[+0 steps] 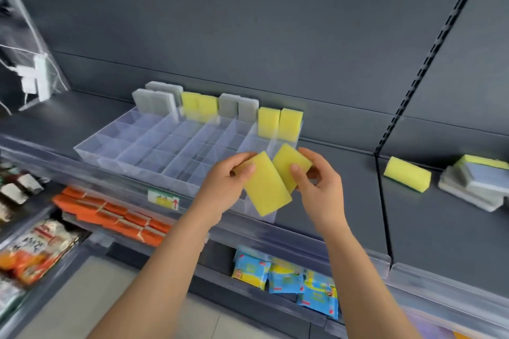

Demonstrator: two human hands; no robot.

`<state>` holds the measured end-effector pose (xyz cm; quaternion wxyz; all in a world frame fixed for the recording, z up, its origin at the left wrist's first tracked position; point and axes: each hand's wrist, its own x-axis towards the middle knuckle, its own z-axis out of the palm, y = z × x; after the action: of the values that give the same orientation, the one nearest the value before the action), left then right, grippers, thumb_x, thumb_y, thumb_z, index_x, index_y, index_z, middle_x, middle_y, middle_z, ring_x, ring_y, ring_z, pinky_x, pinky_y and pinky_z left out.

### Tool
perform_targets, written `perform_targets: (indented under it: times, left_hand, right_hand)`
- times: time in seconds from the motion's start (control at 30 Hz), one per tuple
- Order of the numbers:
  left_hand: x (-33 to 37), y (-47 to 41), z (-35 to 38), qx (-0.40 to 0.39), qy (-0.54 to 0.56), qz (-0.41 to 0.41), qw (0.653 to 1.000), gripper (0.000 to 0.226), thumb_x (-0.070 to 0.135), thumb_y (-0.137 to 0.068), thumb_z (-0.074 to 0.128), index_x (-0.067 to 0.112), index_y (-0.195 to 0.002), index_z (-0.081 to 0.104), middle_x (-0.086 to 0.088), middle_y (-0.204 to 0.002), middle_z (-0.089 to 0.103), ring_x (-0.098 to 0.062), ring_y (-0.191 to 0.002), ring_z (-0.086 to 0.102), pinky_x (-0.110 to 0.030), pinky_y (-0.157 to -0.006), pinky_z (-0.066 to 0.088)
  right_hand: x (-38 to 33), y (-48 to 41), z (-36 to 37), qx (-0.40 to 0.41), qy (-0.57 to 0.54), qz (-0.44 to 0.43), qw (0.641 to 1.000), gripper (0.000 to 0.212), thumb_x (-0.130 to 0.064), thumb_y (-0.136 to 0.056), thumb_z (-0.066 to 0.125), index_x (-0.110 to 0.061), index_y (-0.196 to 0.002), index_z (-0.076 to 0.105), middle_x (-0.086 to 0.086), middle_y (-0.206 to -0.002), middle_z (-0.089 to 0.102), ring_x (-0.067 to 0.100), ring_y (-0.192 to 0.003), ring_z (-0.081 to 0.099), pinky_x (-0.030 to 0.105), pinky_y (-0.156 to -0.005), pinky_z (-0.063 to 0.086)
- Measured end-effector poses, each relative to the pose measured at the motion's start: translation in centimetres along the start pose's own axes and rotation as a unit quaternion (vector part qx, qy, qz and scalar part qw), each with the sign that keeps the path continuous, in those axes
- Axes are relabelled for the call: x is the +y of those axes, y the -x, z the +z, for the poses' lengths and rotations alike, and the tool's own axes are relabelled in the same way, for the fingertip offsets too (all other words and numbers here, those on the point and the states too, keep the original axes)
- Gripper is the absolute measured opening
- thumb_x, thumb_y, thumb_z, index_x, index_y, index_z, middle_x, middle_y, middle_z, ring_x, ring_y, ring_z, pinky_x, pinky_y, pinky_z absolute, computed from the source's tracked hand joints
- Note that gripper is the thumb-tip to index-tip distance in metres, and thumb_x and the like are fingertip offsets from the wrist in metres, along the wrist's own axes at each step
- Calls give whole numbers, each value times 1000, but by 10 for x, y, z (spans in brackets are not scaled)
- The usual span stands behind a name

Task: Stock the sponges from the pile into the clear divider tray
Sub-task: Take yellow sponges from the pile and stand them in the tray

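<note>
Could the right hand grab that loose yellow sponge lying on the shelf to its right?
Probably not yet: the right hand grips a yellow sponge. Otherwise nothing stands on the shelf between it and the loose sponge.

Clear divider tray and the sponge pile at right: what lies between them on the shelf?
In the head view: bare shelf, a seam between shelf sections, then one loose yellow sponge beside the pile.

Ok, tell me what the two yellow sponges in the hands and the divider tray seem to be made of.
The yellow sponges, one in the left hand and one in the right hand: probably foam, matte, with no shine and softly rounded edges. The divider tray: likely hard clear plastic, glossy; the shelf shows through its thin walls.
</note>
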<state>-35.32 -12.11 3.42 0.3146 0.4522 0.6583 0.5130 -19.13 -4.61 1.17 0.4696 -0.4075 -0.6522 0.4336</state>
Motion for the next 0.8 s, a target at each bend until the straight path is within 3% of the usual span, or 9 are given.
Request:
perform_targets:
  times: [0.13,0.3,0.5,0.7,0.8]
  left_hand:
    - [-13,-8,-55,14,-9,4,1000,29,24,-93,55,26,-121,59,7,-101,61,-9,-86,57,-31,-75,49]
    - [-26,-32,-107,56,-19,7,998,18,23,-89,61,21,-106,56,6,-96,59,-9,-80,55,-28,-69,43]
    - [-40,-83,-151,74,-36,34,996,15,20,-86,65,24,-99,58,7,-93,61,-8,-78,55,-28,-69,46]
    - [-50,-140,-187,96,-106,53,988,20,21,-83,68,24,-101,60,6,-95,63,-7,-74,54,-25,-68,46]
    - [-50,-166,-198,117,-147,68,980,19,19,-82,69,23,-99,61,10,-88,62,-7,-71,53,-21,-66,43]
  right_hand:
    - [-13,-4,54,-6,10,-11,1000,29,-20,-88,65,-25,-116,61,-1,-101,65,15,-84,58,33,-79,53]
    - [-25,-25,104,-11,23,-21,999,31,-20,-87,66,-27,-116,58,-13,-87,58,2,-76,53,10,-68,46]
    - [-28,-72,157,-23,17,-40,999,25,-17,-85,68,-24,-107,57,-6,-89,60,8,-78,55,18,-69,49]
    - [-26,-130,201,-16,40,-56,997,27,-15,-83,70,-23,-106,58,-12,-88,58,1,-78,54,5,-66,42]
    - [-20,-156,219,-16,64,-71,995,29,-14,-83,70,-19,-109,59,-6,-97,61,4,-81,54,5,-67,42]
